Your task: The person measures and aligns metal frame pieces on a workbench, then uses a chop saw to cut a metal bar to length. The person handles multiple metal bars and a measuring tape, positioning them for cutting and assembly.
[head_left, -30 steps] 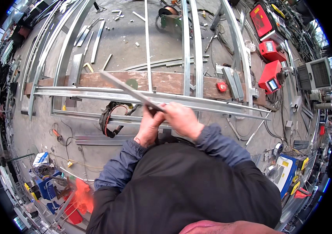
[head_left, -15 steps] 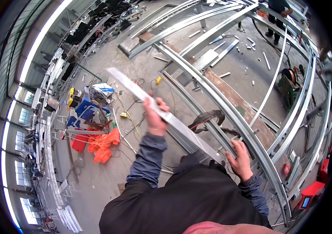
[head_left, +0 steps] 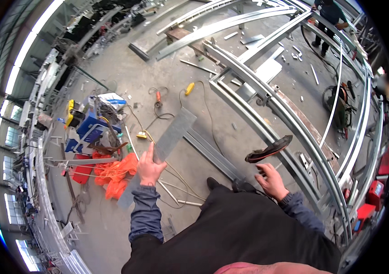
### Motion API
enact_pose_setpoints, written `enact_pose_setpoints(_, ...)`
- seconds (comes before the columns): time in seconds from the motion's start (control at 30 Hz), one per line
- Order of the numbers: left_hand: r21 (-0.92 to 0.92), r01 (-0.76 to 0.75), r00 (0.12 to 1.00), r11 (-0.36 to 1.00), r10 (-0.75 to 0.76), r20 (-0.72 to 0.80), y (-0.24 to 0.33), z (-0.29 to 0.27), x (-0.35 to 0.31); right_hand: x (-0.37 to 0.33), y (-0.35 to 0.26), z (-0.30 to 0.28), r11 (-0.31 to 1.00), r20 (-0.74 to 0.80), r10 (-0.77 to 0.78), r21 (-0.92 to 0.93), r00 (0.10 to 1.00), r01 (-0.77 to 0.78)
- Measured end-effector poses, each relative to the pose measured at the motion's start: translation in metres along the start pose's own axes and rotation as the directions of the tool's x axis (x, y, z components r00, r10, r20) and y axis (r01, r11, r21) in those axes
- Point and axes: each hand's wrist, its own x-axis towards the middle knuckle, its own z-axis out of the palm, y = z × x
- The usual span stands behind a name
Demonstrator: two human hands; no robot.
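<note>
My left hand (head_left: 149, 168) is closed on a flat grey metal strip (head_left: 174, 132), with the index finger stretched along it. The strip slants from the upper right down to the lower left, its lower end partly behind my left forearm. On the right, my right hand (head_left: 272, 181) is open and holds nothing, its fingers a little bent and apart. Just above those fingers, a dark curved piece with an orange edge (head_left: 269, 149) rests against a rail of the silver metal frame (head_left: 249, 114); I cannot tell its kind.
A grey channel (head_left: 215, 155) lies on the floor before my feet. Cables with a yellow connector (head_left: 189, 89) trail nearby. At left are a blue box (head_left: 91, 128), orange plastic sheeting (head_left: 118, 173) and a red container (head_left: 84, 169). Another person (head_left: 327, 25) stands at far right.
The strip in my left hand has swung round, from slanting down to the right to slanting down to the left. My left hand has moved left and down; my right hand has shifted slightly left.
</note>
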Motion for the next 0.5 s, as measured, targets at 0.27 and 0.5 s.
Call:
enact_pose_setpoints(0.27, -0.187, -0.039, 0.988, 0.981, 0.066, 0.138, -0.095, -0.006, -0.02, 0.136, -0.123, 0.146, 0.959, 0.309, -0.007, 0.271, 0.951, -0.081)
enact_pose_setpoints(0.5, -0.39, 0.078, 0.968, 0.917, 0.025, 0.251, -0.133, 0.015, 0.0, 0.247, -0.178, 0.247, 0.754, 0.585, 0.05, 0.509, 0.81, -0.414)
